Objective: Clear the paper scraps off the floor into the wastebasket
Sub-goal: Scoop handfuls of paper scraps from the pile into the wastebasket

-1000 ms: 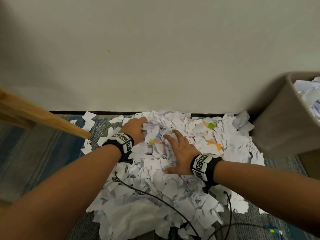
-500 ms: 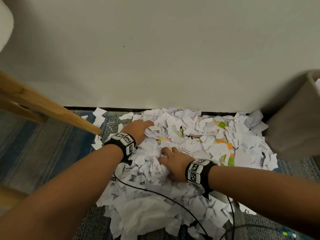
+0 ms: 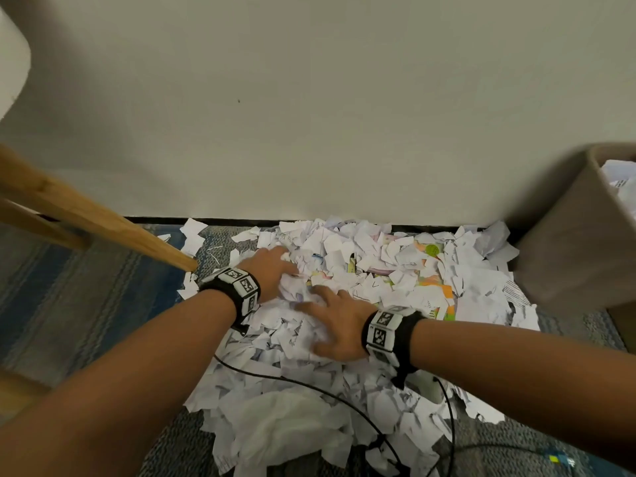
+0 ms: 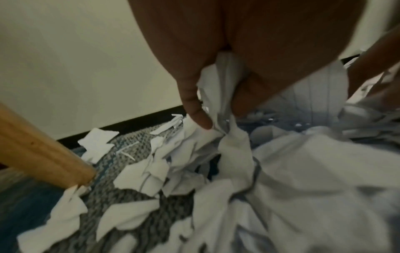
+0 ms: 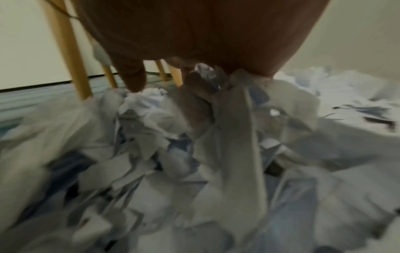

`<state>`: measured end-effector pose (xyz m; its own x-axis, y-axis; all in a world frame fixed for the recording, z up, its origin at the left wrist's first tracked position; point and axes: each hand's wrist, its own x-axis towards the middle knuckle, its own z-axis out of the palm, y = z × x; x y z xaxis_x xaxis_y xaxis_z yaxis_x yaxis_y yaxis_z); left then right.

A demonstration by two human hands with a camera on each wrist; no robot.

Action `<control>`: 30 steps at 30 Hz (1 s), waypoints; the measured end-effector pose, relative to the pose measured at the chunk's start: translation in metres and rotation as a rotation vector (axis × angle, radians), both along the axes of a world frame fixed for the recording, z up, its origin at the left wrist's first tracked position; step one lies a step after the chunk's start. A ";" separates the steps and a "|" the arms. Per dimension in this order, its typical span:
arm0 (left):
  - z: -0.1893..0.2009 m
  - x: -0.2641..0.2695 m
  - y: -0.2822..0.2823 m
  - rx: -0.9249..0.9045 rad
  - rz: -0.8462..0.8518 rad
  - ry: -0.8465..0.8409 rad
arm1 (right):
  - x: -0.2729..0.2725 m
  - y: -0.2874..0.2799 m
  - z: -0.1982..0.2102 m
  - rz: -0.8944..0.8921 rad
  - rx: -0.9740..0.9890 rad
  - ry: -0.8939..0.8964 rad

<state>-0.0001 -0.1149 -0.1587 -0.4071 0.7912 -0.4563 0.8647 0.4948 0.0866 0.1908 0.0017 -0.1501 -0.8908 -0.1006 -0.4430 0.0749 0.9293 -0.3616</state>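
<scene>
A big heap of torn white paper scraps (image 3: 344,366) covers the carpet against the wall, with a few coloured bits (image 3: 444,290) toward its right. My left hand (image 3: 275,273) is dug into the far left of the heap; in the left wrist view its fingers (image 4: 194,102) curl round a bunch of scraps (image 4: 227,106). My right hand (image 3: 334,321) lies close beside it on the pile, fingers bent into the paper (image 5: 216,106), gathering a clump. The beige wastebasket (image 3: 571,242) stands at the right edge, holding paper.
A slanted wooden chair leg (image 3: 103,222) ends on the carpet just left of my left hand. A black cable (image 3: 309,383) runs across the near scraps. The wall and black baseboard (image 3: 241,221) bound the heap at the back. Blue-grey carpet (image 3: 69,304) lies left.
Both hands have drawn together in the heap. The right hand's fingers, spread flat a second ago, now curl into the scraps, bunching paper between the two hands.
</scene>
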 end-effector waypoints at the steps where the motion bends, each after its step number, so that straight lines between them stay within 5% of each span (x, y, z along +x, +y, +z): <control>1: -0.004 0.003 -0.004 -0.013 0.006 -0.076 | 0.003 -0.007 -0.003 0.051 0.031 -0.018; 4: -0.010 0.013 -0.012 -0.090 0.010 -0.193 | 0.008 -0.019 -0.016 0.201 0.144 -0.065; 7: -0.015 0.020 -0.018 -0.134 -0.043 -0.131 | 0.008 -0.022 -0.027 0.279 0.232 -0.076; 15: -0.024 0.031 -0.020 -0.038 -0.054 -0.068 | -0.002 -0.005 -0.018 0.278 0.265 -0.085; 30: 0.029 0.000 0.028 0.291 0.156 -0.007 | -0.009 0.055 0.033 -0.176 -0.002 0.132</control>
